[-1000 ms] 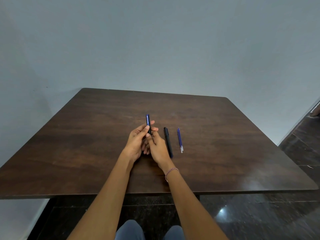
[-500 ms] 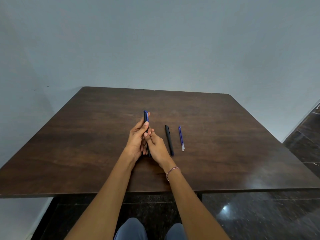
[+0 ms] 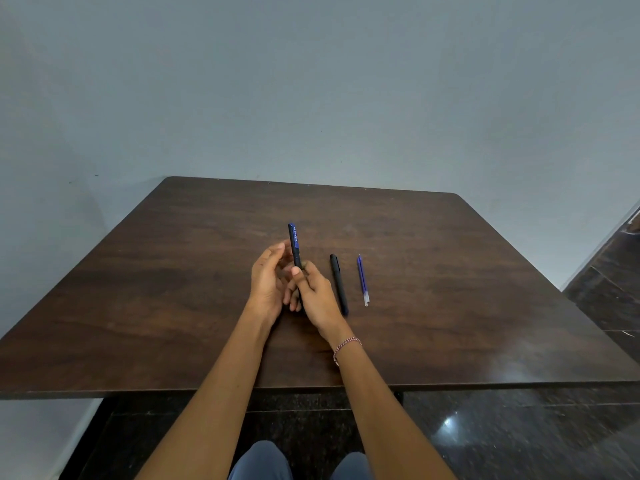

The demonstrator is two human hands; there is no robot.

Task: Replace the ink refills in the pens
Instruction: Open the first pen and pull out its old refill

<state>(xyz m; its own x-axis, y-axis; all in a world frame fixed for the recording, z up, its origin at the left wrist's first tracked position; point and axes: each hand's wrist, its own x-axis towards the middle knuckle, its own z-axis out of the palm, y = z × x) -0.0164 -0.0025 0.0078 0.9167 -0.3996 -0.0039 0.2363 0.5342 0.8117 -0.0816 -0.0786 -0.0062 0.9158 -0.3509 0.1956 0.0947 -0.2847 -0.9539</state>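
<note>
A black pen with a blue cap end (image 3: 294, 242) points away from me above the middle of the dark wooden table (image 3: 173, 289). My right hand (image 3: 317, 292) grips its lower part, thumb on top. Beside it my left hand (image 3: 268, 282) curls with loosened fingers, just apart from the pen's upper half. A second black pen (image 3: 338, 282) lies on the table right of my right hand. Two blue ink refills (image 3: 362, 280) lie side by side further right.
A plain grey wall rises just behind the table's far edge. Dark polished floor (image 3: 519, 438) shows below the near edge and at the right. My knees are visible under the near edge.
My left thumb and fingers have come off the pen's upper part and opened. The right hand still holds the pen, whose cap end now stands freer and slightly higher.
</note>
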